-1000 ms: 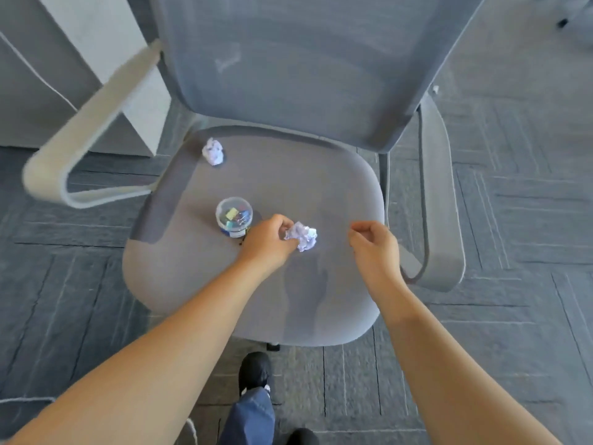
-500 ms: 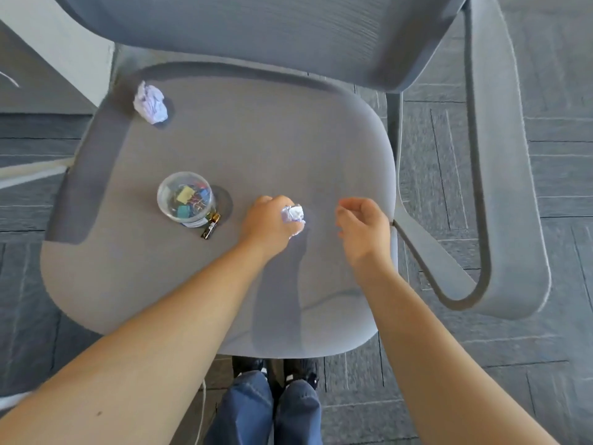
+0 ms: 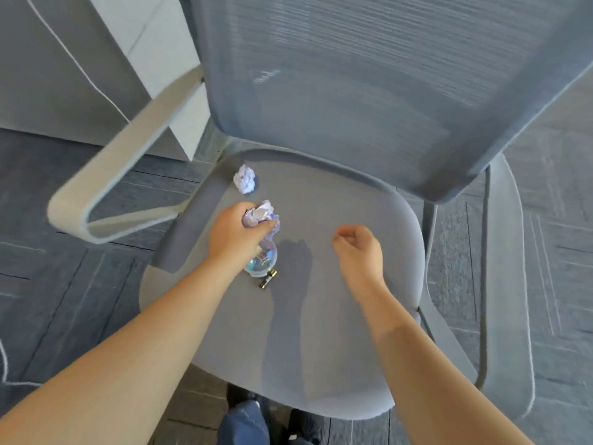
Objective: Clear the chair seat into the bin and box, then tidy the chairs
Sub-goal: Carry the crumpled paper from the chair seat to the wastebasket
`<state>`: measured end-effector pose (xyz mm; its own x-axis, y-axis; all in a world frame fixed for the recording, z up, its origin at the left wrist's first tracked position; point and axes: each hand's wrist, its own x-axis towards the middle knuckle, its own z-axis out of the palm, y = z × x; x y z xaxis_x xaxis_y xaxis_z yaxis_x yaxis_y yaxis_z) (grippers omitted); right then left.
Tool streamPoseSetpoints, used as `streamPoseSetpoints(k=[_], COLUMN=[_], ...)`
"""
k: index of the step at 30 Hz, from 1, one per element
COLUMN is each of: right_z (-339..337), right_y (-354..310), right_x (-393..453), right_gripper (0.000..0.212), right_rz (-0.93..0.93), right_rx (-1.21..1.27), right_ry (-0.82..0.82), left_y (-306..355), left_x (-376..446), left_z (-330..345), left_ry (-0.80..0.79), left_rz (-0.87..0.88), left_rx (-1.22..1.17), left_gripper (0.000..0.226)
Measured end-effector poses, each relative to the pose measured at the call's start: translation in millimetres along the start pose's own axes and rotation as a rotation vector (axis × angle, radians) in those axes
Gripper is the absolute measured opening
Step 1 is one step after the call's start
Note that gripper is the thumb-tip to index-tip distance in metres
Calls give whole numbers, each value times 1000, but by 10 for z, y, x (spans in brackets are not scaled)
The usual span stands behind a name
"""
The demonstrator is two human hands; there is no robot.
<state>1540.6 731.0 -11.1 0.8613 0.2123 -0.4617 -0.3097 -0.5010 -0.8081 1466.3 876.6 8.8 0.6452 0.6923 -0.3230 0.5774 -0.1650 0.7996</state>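
Note:
A grey office chair seat (image 3: 337, 220) fills the middle of the view. My left hand (image 3: 236, 234) is shut on a crumpled white paper ball (image 3: 261, 215), held just above the seat. A second paper ball (image 3: 244, 178) lies at the seat's back left. Partly hidden under my left hand stands a small clear tub of coloured clips (image 3: 263, 261). A small battery (image 3: 268, 279) lies on the seat beside the tub. My right hand (image 3: 359, 252) hovers over the seat's right half with its fingers curled loosely and nothing in it.
The chair's mesh backrest (image 3: 369, 75) rises behind the seat, with a pale armrest (image 3: 128, 162) at left and another (image 3: 503, 268) at right. A white cabinet (image 3: 80, 59) stands at back left. Grey carpet tiles surround the chair. My knees (image 3: 247, 422) show below.
My left hand has lifted the paper ball and carried it left and back, over the clip tub. My right hand stayed near the seat's right side. The camera view shifted.

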Motion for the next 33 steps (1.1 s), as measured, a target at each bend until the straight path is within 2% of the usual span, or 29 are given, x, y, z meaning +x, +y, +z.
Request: streamPoseSetpoints(k=[3,5,7,9,12,15,17,19,21,23,24,28,33], right_z=[294,521,779,1046,1417,1670,1777,1858,1938,2011,2032,1974,1594], right_y=[-202,-338,-443,-511,-556,-539,-508,-484,-467,-445,-433,-417,-569], right_x=[108,207,335,492,774,1025,1168,1291,1382,1439,1455,1431,1224], right_gripper=[26,30,34,40,47,49,55,61,61,54,50,42,51], right_rz=[-25,-39,-65,-98,-160,-213,-237,-241,-232,-230,-225,-175,-187], right_rx=[-64,-135,-203,-251,-340,-394,-406,-459,-513,-523,-520,-434,-359], right_ry=[-38,-59,-74,-100,-142,-167,-189,-222,-245,-242,-228,-169,-139], left_y=[-100,-196,-291,-424,-600,-754,-790,-781,-770,-762,-754,-776,-752], left_x=[153,310,477,668,913,1104,1202,1289,1372,1426,1428,1415,1265], left_z=[-321,-492,-596,-638,-613,-541,-493,-452,-428,-428,-440,-465,-426], left_ry=[37,42,38,39,15,55,86,108,119,112,107,116,99], left_rz=[-45,-50,-52,-71,-91,-134,-143,-125,-93,-72,-66,-57,-71], left_rx=[-56,-110,-186,-227,-284,-266,-235,-211,-206,-224,-241,-250,-238], left_gripper=[22,4,25,29,7,10,21,9,18,15,10,19,15])
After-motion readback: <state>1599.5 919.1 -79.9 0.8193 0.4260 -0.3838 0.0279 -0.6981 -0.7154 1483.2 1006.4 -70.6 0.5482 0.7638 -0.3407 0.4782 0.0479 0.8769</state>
